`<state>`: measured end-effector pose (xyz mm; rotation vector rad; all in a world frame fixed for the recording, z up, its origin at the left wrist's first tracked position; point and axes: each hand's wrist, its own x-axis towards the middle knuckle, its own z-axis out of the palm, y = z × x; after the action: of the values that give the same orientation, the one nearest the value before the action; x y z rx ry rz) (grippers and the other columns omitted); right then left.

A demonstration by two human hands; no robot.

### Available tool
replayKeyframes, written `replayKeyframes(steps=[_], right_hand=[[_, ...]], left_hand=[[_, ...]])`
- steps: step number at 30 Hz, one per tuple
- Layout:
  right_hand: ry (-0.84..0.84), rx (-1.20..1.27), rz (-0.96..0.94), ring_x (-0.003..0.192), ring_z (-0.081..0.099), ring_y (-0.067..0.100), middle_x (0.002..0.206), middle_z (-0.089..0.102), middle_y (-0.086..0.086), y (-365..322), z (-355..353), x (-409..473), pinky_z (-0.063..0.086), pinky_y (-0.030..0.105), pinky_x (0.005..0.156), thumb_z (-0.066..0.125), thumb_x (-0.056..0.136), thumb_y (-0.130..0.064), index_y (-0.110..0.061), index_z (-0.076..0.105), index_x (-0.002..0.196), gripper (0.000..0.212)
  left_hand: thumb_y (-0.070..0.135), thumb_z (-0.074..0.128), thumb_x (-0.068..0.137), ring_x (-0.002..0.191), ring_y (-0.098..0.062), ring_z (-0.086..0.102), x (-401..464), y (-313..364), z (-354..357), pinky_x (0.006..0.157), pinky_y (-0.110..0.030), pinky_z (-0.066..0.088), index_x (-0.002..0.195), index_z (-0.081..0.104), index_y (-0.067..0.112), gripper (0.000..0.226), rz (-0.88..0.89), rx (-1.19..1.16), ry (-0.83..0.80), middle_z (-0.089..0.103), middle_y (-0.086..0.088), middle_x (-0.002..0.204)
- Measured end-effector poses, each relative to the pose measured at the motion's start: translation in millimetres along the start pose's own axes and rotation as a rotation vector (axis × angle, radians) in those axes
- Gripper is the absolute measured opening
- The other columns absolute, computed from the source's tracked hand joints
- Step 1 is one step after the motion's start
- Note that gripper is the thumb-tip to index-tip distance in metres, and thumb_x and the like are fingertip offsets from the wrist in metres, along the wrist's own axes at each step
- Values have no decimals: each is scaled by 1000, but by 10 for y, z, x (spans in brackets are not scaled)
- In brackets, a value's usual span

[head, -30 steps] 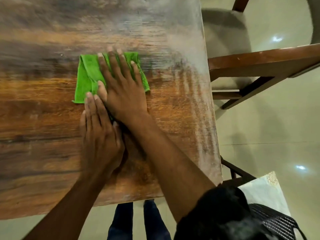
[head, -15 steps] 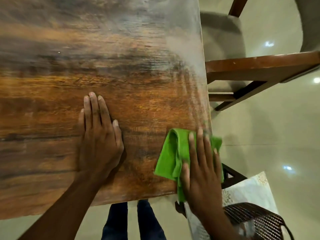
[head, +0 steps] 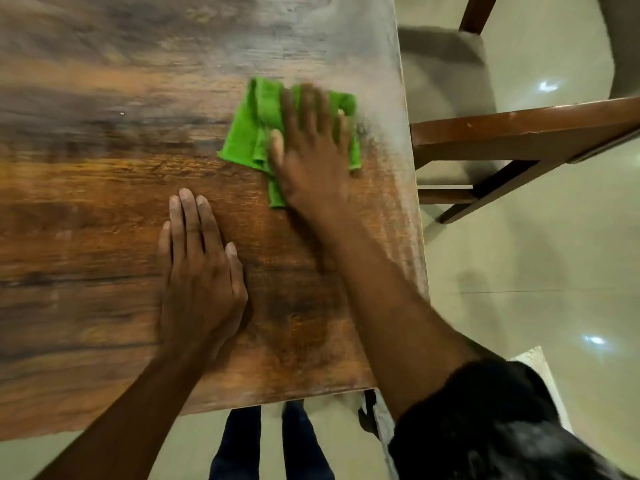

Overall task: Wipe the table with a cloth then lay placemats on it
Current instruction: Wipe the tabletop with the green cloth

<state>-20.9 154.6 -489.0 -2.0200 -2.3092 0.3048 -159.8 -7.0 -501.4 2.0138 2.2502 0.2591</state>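
Near the right edge of the brown wood-grain table (head: 104,209), we are pressing our right hand (head: 311,161) flat on the crumpled bright green cloth (head: 256,133), fingers straight and slightly spread across its top; the hand is blurred. We are resting our left hand (head: 199,271) palm-down on bare wood nearer us, fingers straight and close together, apart from the cloth. Beside the table, a brown wooden chair (head: 519,133) is standing on the pale glossy floor (head: 536,271).
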Motion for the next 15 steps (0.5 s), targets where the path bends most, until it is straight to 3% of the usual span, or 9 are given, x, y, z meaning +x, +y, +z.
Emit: replayKeyframes(steps=[3,5,10,15], right_hand=[[-16,-66,-299,169,-2,23,182,-2,5,-463,150,-341,2,48,135,26,112,-51,-25,6,174,70],[13,-55,-340,169,4,18,182,6,0,-303,170,-379,5,44,135,26,111,-49,-27,12,174,68],[61,22,-72,168,6,18,182,10,2,724,-24,-416,9,47,136,25,112,-45,-25,14,174,66],[56,11,55,169,-1,16,183,-1,1,978,-75,-1558,15,50,135,27,113,-39,-23,7,174,66]], left_hand=[[27,26,109,165,-34,5,-1,-20,8,132,-54,16,165,16,-6,66,-5,-14,7,9,-24,176],[27,27,109,165,-34,5,-4,-16,6,132,-53,16,165,16,-6,66,0,-23,5,9,-24,176],[29,25,110,166,-33,3,-27,-23,-18,133,-51,13,167,9,-3,67,18,-18,3,7,-23,176],[29,25,111,166,-33,2,-29,-24,-37,133,-52,13,167,8,-3,67,14,-48,1,5,-22,177]])
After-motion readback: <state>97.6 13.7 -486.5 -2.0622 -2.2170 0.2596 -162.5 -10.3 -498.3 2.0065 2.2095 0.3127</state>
